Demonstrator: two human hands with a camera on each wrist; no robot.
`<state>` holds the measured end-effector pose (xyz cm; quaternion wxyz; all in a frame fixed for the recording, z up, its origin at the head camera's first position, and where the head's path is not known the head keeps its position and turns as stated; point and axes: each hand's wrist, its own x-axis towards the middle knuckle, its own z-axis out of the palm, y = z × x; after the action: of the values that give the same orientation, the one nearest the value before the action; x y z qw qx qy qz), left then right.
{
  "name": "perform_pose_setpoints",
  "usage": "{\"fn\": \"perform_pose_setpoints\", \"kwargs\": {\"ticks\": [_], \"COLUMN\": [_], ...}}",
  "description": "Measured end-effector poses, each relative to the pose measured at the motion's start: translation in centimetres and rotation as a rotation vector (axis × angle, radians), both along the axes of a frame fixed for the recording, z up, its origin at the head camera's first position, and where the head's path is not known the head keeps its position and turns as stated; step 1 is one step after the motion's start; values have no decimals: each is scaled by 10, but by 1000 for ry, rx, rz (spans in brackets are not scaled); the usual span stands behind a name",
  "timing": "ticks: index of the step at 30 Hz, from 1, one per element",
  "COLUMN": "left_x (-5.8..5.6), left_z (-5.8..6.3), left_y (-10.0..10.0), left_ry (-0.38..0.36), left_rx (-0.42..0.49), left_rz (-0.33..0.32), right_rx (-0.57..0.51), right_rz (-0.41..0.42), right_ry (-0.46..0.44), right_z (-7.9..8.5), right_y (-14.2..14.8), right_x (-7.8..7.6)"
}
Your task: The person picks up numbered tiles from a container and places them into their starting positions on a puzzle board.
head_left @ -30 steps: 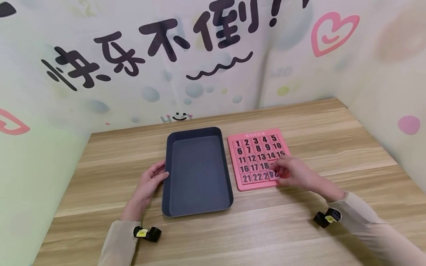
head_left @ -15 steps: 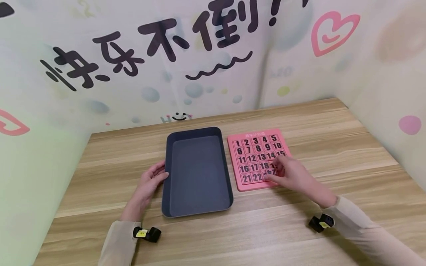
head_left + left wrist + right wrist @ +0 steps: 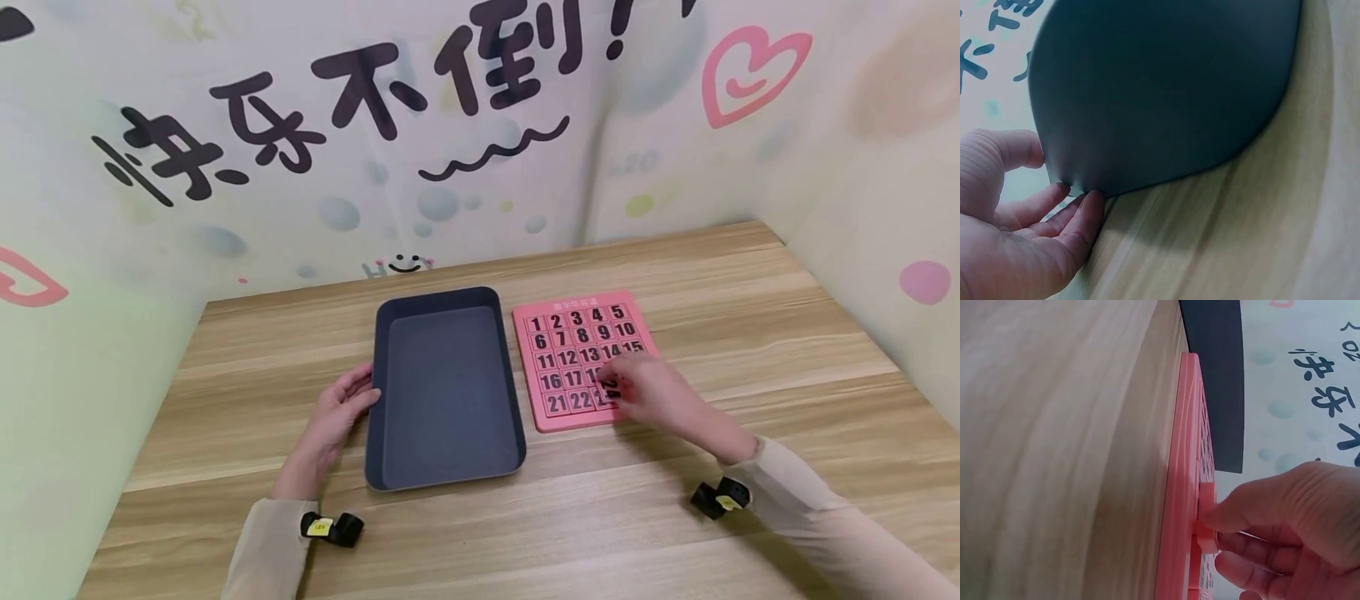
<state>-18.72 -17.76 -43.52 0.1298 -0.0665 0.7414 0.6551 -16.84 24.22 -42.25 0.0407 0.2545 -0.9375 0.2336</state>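
Observation:
My left hand (image 3: 333,425) holds the left wall of a dark grey rectangular tray (image 3: 514,392), thumb at the rim and fingers against the outer side. In the left wrist view, the fingertips (image 3: 1088,209) press on the tray's smooth wall (image 3: 1160,100). To the right lies a pink number puzzle board (image 3: 573,423), with black-numbered tiles in rows. My right hand (image 3: 660,396) pinches a number tile (image 3: 611,390) at the board's lower right. In the right wrist view, this pink tile (image 3: 1207,495) stands raised above the board's edge (image 3: 1180,462), the thumb on its side. The hand hides neighbouring tiles.
Both things rest on a wood-grain table (image 3: 465,542) close to each other. A printed white wall cloth (image 3: 480,208) rises behind the table and along its sides. A black wrist camera (image 3: 332,527) is strapped to each sleeve.
The pinched tile's number was upside down a second ago; my right fingers have turned it round at the board's lower right. My left hand and the tray have stayed put.

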Motion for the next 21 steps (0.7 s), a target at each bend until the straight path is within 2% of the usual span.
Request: {"fn": "perform_pose_setpoints", "kwargs": {"ticks": [3, 8, 13, 16, 21], "left_x": [0, 1, 1, 1, 0], "left_z": [-1, -1, -2, -3, -3], "left_y": [0, -1, -1, -1, 0], "left_ry": [3, 9, 16, 14, 19], "left_rx": [6, 11, 13, 10, 8], "left_rz": [1, 0, 1, 1, -1], "right_rx": [-19, -87, -35, -23, -39], "right_rz": [-22, -164, -237, -241, -164], "right_ry": [-29, -88, -98, -94, -59], "right_z": [0, 0, 0, 0, -1], "right_y": [-1, -4, -9, -9, -5], "right_x": [2, 6, 7, 6, 2]}}
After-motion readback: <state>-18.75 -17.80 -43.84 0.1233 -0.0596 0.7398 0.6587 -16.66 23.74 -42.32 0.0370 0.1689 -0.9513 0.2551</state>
